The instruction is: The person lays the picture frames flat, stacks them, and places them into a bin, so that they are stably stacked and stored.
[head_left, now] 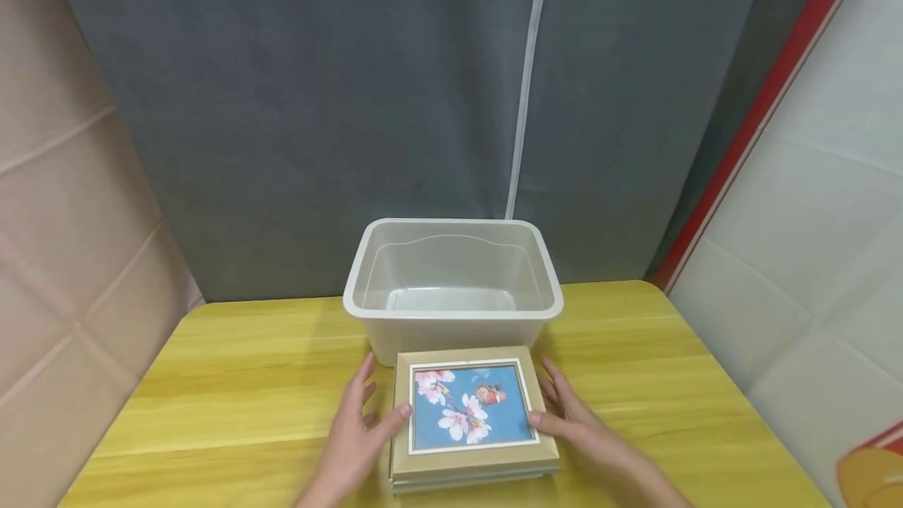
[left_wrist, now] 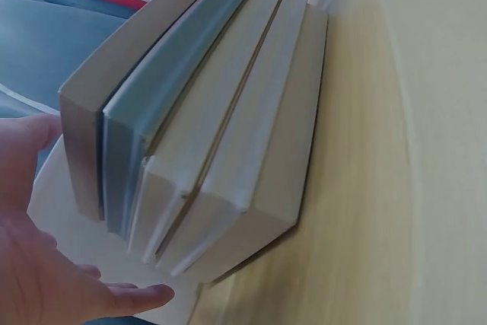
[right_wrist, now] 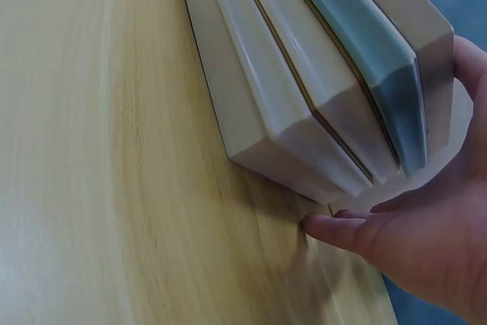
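A stack of several picture frames [left_wrist: 205, 119] lies on the table at the near side of a light grey plastic bin. The top picture frame [head_left: 471, 406] is beige and holds a picture of pink blossoms and a butterfly on blue. Beneath it, the wrist views show a blue-grey frame [right_wrist: 373, 43], then cream and beige ones. My left hand [head_left: 356, 433] is spread at the stack's left side, thumb over the top frame's edge. On the right side, my right hand [head_left: 582, 423] has its thumb at the top frame's edge and its fingers extended beside the stack.
The light grey bin [head_left: 451, 329] stands right behind the stack, with nothing seen inside. Under both is a yellow wood-grain table [head_left: 261, 398]. A dark grey curtain [head_left: 303, 116] hangs behind, and pale panels [head_left: 832, 234] flank the sides.
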Motion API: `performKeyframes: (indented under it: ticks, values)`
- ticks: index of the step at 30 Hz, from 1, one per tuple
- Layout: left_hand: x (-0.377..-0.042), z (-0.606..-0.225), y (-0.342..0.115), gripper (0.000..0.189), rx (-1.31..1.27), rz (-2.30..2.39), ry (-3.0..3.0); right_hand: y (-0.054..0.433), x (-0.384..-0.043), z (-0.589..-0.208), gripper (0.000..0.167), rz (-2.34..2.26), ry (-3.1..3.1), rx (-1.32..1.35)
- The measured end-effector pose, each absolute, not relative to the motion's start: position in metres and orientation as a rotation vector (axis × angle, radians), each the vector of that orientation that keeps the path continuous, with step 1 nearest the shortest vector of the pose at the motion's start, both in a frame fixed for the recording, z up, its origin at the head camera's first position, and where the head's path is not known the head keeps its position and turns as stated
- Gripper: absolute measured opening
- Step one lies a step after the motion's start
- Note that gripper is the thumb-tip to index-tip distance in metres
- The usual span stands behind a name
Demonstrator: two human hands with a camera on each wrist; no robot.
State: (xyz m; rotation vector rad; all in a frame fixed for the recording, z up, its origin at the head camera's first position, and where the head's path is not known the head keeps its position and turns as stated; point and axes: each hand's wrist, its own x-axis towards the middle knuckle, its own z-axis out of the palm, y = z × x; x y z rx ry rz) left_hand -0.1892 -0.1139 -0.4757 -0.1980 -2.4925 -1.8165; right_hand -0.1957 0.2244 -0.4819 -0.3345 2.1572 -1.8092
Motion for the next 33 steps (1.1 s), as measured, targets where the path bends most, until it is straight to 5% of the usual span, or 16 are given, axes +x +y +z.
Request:
performKeyframes:
  ticks: [15,33]
  values:
    - [-0.191,-0.493,-0.111,0.099,-0.347,-1.901,-2.469,0.216,-0.198,-0.492,0.112,-1.947,1.973,-0.525]
    - [-0.196,-0.502,-0.111,0.097,-0.369,-1.978,-2.447,0.213,-0.195,-0.499,0.108,-2.067,1.855,-0.344]
